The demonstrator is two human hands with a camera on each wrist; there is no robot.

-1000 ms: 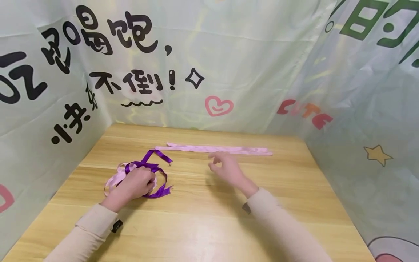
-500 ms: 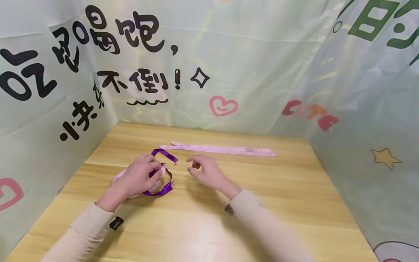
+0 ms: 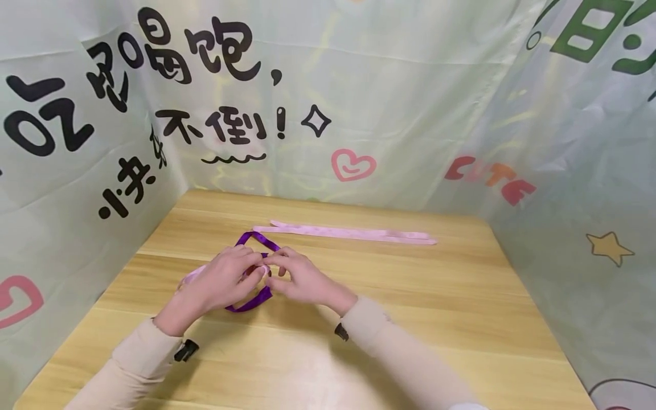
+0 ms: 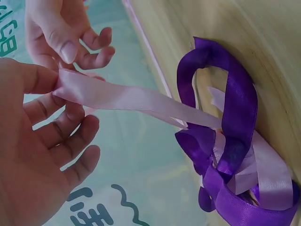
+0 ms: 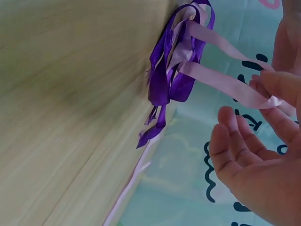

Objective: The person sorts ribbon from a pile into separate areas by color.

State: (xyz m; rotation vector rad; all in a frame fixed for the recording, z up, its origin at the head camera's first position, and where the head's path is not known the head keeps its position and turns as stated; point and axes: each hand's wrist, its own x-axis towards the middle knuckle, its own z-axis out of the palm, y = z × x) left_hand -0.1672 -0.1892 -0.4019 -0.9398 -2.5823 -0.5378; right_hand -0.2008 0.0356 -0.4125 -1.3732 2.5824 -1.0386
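Observation:
My left hand (image 3: pixel 225 279) pinches a satiny pink ribbon (image 4: pixel 113 96) between thumb and index finger, its other fingers loosely bent. Meeting it from the right, my right hand (image 3: pixel 304 279) takes the same ribbon between thumb and index finger in the right wrist view, where two pink strands (image 5: pixel 221 82) run up to the fingers. The strands stretch from a loose tangle of pink ribbon and purple ribbon (image 5: pixel 160 84) on the table. In the head view, the left hand covers much of this tangle, and a purple loop (image 3: pixel 251 302) shows below the fingertips.
Two flat pink strips (image 3: pixel 348 232) lie along the back of the wooden table (image 3: pixel 410 319). Cloth walls (image 3: pixel 400 102) with printed lettering, a heart and a star enclose the back and both sides. Black straps (image 3: pixel 185 350) sit at the wrists.
My right hand has moved left from near the pink strips to meet the left hand. The left hand has lifted pink ribbon from the tangle. The head view has shifted slightly.

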